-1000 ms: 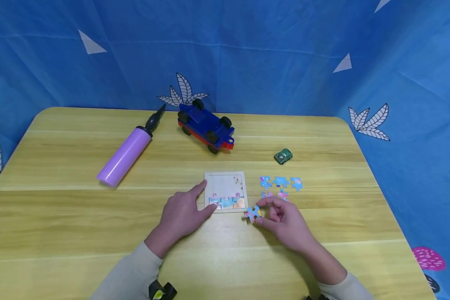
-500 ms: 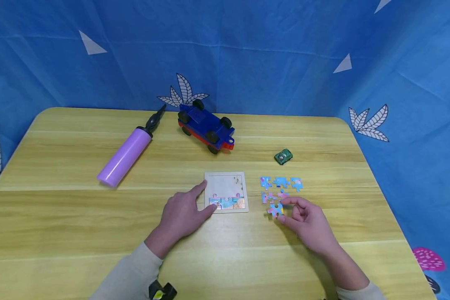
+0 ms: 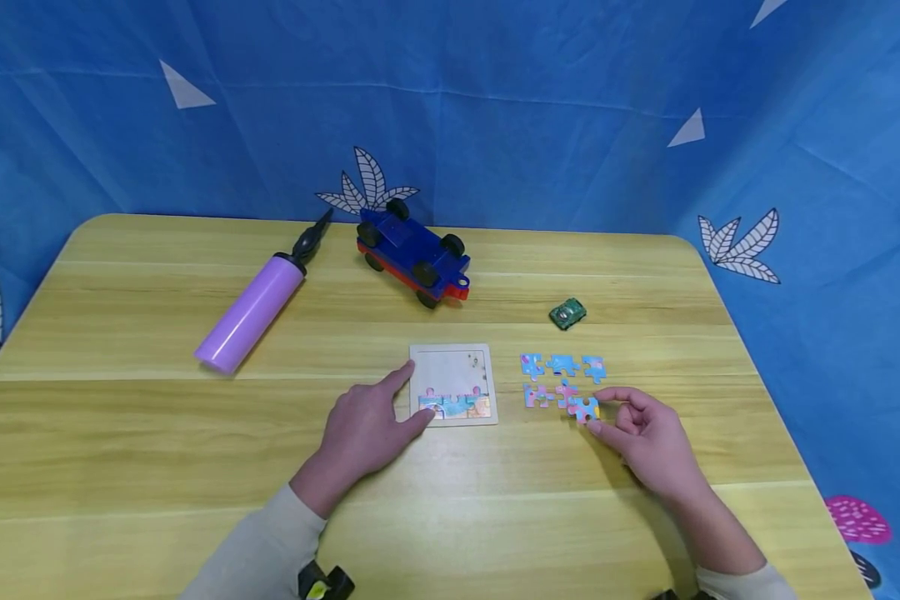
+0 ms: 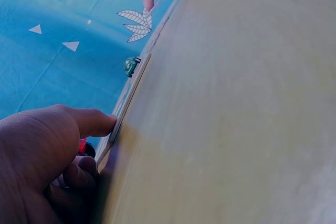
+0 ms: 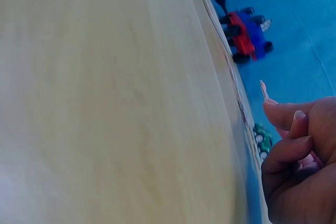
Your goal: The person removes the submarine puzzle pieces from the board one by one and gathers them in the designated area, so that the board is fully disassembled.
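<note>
A square white puzzle tray lies mid-table, with joined pieces along its lower side. My left hand rests at its left edge, the index finger at the upper side and the thumb over the lower corner. To the right, my right hand pinches a blue and pink puzzle piece between thumb and index finger. That piece overlaps a pink puzzle piece in the head view. In the right wrist view, the held puzzle piece shows edge-on, raised above the thumb tip.
Several loose puzzle pieces lie in two rows right of the tray. Behind them is a small green toy car. A blue and red toy vehicle and a purple hand pump lie towards the back and left.
My right hand has carried the pinched puzzle piece rightward, away from the tray and past the front of the loose pieces. My left hand has stayed at the tray.
</note>
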Motion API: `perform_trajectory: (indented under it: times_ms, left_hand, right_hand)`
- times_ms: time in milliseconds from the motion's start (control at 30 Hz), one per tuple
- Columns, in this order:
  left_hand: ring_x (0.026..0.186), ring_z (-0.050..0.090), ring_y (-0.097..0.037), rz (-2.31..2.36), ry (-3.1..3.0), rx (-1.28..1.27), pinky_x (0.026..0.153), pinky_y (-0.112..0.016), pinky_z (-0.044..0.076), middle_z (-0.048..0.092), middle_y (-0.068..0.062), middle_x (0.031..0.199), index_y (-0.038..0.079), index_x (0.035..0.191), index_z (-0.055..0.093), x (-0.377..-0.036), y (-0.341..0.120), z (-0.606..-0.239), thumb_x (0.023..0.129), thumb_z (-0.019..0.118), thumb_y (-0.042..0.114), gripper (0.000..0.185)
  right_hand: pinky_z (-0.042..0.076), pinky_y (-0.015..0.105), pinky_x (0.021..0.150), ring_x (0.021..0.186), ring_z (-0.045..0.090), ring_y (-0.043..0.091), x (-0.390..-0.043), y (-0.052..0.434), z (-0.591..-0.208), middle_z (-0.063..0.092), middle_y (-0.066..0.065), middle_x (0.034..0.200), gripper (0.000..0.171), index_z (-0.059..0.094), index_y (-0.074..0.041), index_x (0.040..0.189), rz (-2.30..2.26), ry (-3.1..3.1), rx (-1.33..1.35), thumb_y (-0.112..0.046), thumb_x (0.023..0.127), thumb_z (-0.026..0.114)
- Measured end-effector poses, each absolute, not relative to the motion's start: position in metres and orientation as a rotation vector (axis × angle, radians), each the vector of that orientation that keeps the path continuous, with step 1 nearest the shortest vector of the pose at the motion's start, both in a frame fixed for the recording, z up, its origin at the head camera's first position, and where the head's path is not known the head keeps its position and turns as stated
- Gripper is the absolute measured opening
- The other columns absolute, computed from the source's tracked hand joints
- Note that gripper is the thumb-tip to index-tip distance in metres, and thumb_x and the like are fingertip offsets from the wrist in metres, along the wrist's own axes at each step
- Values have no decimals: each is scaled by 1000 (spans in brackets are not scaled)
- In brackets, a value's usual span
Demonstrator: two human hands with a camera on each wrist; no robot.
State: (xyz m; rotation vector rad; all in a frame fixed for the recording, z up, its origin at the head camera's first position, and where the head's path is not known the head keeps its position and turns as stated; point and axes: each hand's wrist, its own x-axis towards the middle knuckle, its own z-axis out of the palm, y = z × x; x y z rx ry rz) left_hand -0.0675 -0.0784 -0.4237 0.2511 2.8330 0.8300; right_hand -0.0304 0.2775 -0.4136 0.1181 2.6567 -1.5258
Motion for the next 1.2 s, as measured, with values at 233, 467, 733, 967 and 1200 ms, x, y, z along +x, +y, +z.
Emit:
perform_trajectory:
  times_ms: [233,467,733,967,1200]
  left_hand:
    - [88,67,-30,816,2833,245,65,-38,48,70,-18,116,11,147,52,-68,-78,-424,87,72,52,76]
    - [80,65,-26,816,2833,237,61,-36,46,70,-18,114,12,148,52,-67,-78,-424,87,72,52,76]
    - [80,65,-26,819,2831,235,60,-35,46,70,-18,114,12,148,52,-68,-78,-424,87,72,52,76]
    - [76,64,-25,825,2819,220,57,-34,44,71,-19,111,12,147,52,-68,-78,-424,86,72,52,76]
    - [75,63,-23,819,2824,224,56,-32,42,71,-18,110,12,147,52,-69,-78,-425,86,73,52,76]
  right_hand:
    - [38,28,49,46,37,10,-37,292,-416,32,-2,63,31,65,-2,116,-1444,2720,123,-9,88,78]
    - [37,28,44,45,38,10,-45,301,-418,32,-3,63,35,64,0,119,-1415,2694,168,-12,89,78]
    - [36,29,46,47,39,12,-50,304,-418,33,-3,63,38,63,0,122,-1322,2692,211,-15,90,77]
    - [37,30,48,47,40,13,-53,304,-419,35,-2,62,38,65,0,120,-1290,2710,221,-16,89,78]
    - [34,32,53,50,35,13,-54,304,-420,35,-2,61,36,66,0,120,-1260,2731,221,-15,89,78]
